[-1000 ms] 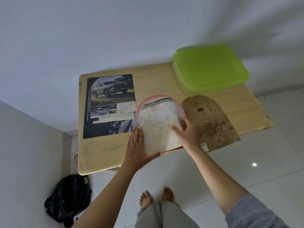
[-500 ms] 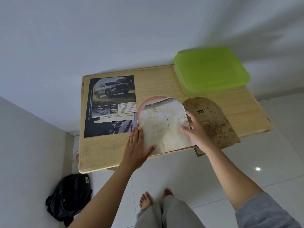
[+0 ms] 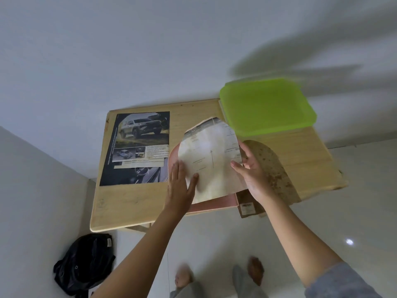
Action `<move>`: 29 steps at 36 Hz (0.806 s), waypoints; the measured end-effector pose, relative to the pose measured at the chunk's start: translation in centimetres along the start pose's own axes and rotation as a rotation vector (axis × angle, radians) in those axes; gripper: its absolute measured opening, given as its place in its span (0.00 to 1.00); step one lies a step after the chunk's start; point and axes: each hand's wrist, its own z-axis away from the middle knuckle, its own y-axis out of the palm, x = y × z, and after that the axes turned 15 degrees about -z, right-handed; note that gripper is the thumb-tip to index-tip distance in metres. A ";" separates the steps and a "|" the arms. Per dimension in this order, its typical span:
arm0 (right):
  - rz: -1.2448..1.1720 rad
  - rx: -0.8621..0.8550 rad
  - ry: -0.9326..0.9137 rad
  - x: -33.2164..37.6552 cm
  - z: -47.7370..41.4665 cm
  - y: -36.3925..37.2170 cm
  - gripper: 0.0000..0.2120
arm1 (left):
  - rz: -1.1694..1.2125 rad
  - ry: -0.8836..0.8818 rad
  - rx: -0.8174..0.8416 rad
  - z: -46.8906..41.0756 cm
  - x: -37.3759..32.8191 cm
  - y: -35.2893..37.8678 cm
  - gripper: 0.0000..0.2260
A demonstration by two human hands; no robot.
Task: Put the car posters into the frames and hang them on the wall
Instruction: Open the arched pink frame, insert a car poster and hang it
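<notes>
At the near edge of the wooden bench (image 3: 133,203), the person is working an arch-cut printed sheet (image 3: 211,160) over the arched pink frame (image 3: 212,204) that is lying flat beneath it. The left hand (image 3: 179,186) is resting flat on the sheet's lower left corner, its fingers (image 3: 178,168) straight and slightly apart, thumb out on the paper. The right hand (image 3: 250,173) is pinching the sheet's right edge, with the fingers (image 3: 247,151) curled over it and the thumb on top. That side is lifting clear of the frame.

Done well, I judge, this step is asking for a light pinch so the paper is not creasing. The flat left hand should be acting as the anchor. The curved top should be matching the frame's curve before the sheet is being let down.

The sheet's rounded end is pointing away from the person toward the wall, leaning a little to the right. Its long axis is running near to far, as its printed arrow is. The frame is lying the same way, rounded end far.

The rectangular car poster (image 3: 139,147) is lying flat just left of the frame, long axis also near to far, truck picture at the far end. The brown arched backing board (image 3: 272,168) is lying just right of the frame.
</notes>
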 end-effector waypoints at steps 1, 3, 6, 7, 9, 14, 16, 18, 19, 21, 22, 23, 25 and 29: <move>-0.019 0.006 -0.004 0.6 -0.1 -0.6 0.29 | 0.076 0.010 -0.017 -0.3 -1.1 -0.1 0.30; -0.038 -0.001 -0.009 2.0 -0.4 -2.2 0.29 | 0.205 -0.016 -0.028 -0.7 -3.6 0.0 0.27; -0.052 -0.043 -0.005 4.2 -0.5 -5.5 0.28 | 0.332 -0.144 -0.062 -1.0 -7.6 1.2 0.24; -0.056 -0.064 0.005 4.9 -0.4 -6.9 0.28 | 0.374 -0.188 -0.079 -1.0 -8.8 1.9 0.23; -0.055 -0.101 0.033 5.8 0.3 -10.3 0.29 | 0.418 -0.235 -0.091 -0.9 -11.5 3.5 0.23; 0.081 -0.245 0.138 6.6 2.1 -19.9 0.28 | 0.390 -0.224 -0.052 -0.3 -18.4 8.7 0.24; 0.143 -0.295 0.143 6.8 2.5 -23.1 0.28 | 0.358 -0.221 -0.035 -0.2 -20.7 10.6 0.23; 0.214 -0.339 0.140 7.2 2.7 -25.9 0.27 | 0.330 -0.222 0.004 -0.3 -22.7 12.4 0.23; 0.253 -0.351 0.141 7.4 2.8 -27.1 0.27 | 0.321 -0.224 0.034 -0.3 -23.6 13.1 0.22; 0.322 -0.375 0.151 7.5 2.7 -29.1 0.26 | 0.306 -0.223 0.102 -0.5 -25.3 14.4 0.22; 0.357 -0.384 0.154 7.6 2.5 -30.0 0.25 | 0.302 -0.219 0.131 -0.6 -26.0 14.9 0.22; 0.401 -0.394 0.162 7.6 2.2 -30.7 0.25 | 0.298 -0.215 0.152 -0.8 -26.6 15.3 0.22; 0.484 -0.397 0.190 7.8 1.7 -31.7 0.24 | 0.273 -0.217 0.175 -1.2 -27.5 16.2 0.22; 0.619 -0.366 0.196 7.7 0.6 -33.1 0.24 | 0.192 -0.205 0.198 -1.9 -28.7 17.1 0.24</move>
